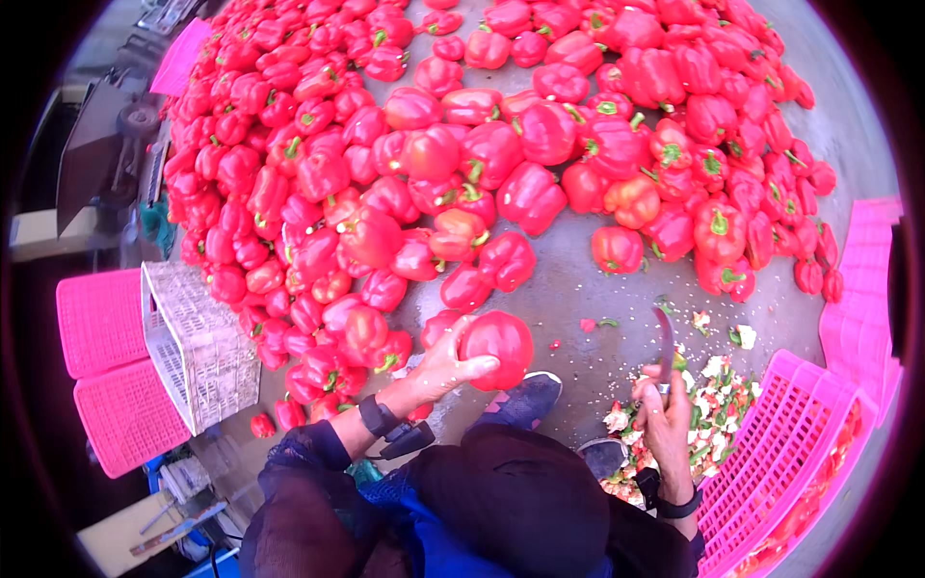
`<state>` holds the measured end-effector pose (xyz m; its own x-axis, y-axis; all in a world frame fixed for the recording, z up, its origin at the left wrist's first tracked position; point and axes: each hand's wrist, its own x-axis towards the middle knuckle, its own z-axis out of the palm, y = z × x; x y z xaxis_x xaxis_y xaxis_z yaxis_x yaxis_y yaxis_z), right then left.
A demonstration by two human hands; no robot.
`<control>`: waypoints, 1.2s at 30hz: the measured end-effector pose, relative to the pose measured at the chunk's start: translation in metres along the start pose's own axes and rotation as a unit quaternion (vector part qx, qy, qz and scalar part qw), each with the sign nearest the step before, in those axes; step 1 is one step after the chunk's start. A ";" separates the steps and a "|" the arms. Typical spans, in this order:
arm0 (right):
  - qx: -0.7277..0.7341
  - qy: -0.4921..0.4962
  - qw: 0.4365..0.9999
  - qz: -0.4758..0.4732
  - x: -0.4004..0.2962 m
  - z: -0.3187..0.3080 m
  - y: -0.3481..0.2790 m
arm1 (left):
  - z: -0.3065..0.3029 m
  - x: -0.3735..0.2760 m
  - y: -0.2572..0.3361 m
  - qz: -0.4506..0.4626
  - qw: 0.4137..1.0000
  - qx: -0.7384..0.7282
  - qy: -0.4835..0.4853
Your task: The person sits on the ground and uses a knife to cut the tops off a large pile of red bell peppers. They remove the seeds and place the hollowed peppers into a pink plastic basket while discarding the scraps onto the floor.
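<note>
A large red bell pepper (500, 350) rests in the grip of my left hand (449, 360), its thumb lying across the near side. No stem shows on the side of the pepper facing me. My right hand (666, 412) is closed around the handle of a knife with a curved blade (663, 334), which points away from me. Beneath the right hand lies a heap of pepper cores and trimmings (712, 426), with pale seeds scattered around it. Beyond both hands spreads a big pile of whole red bell peppers (433, 152), most with green stems.
At the right stands a pink plastic crate (759, 441) holding red pepper pieces (809, 520). Another pink crate (863, 289) is behind it. A white crate (209, 347) lies on its side at the left beside pink crates (105, 321). My shoe (524, 404) stands on the wet floor (571, 296).
</note>
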<state>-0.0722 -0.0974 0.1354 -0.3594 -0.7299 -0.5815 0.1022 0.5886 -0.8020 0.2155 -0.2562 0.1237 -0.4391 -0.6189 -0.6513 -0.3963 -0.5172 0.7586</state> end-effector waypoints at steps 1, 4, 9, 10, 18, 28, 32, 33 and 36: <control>0.058 -0.050 0.997 0.011 0.000 0.005 -0.007 | 0.012 0.014 0.008 0.013 0.992 -0.127 -0.004; -0.003 -0.108 0.993 -0.045 -0.003 0.017 -0.030 | 0.051 0.048 0.023 0.139 0.983 -0.116 0.006; -0.044 -0.102 0.993 -0.039 -0.007 0.015 -0.047 | 0.095 0.067 0.034 0.225 0.974 0.031 -0.009; -0.038 -0.101 0.991 -0.073 -0.006 0.014 -0.045 | 0.101 0.066 0.036 0.252 0.964 0.082 -0.005; -0.068 -0.044 0.991 -0.105 -0.008 0.026 -0.003 | 0.135 0.091 0.023 0.107 0.984 -0.136 0.048; -0.035 0.047 0.986 -0.156 0.023 -0.015 -0.009 | 0.138 0.095 0.008 0.038 0.969 -0.204 -0.133; 0.133 -0.047 0.990 -0.026 0.034 -0.021 0.000 | 0.153 0.089 0.022 0.184 0.966 0.132 -0.127; 0.131 -0.023 0.990 -0.054 0.033 -0.020 0.003 | 0.156 0.088 0.025 0.232 0.941 0.235 -0.070; 0.154 0.011 0.984 -0.085 0.029 -0.015 0.013 | 0.157 0.086 0.026 0.155 0.958 0.202 -0.132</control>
<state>-0.0947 -0.1057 0.1106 -0.4145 -0.7999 -0.4340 0.3129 0.3226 -0.8933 0.0406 -0.2295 0.0849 -0.7533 -0.5075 -0.4182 -0.4703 -0.0287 0.8820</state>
